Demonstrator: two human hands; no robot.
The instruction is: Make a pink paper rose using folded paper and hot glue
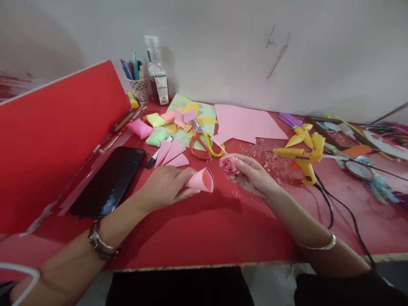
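My left hand [174, 183] is closed on a pink paper cone [201, 180], its wide mouth turned to the right. Close by on the right, my right hand [250, 173] pinches a rolled pink paper rose [230, 165], its spiral facing me. A thin stick [220, 144] runs up and left from behind the rose. The cone and the rose are apart, both held above the red table. Beyond my left hand lie several pink paper wedges [172, 154] beside a black marker [156, 156]. Scissors with orange and yellow handles [206, 148] rest just behind the two hands.
A yellow glue gun [302, 159] with black cables lies right of my right hand. A black phone [110, 180] lies left. Pink paper sheets [250, 123], small bright packets [156, 120], a glass bottle [158, 76] and a pen cup [139, 88] stand behind. A tape roll [359, 170] sits right.
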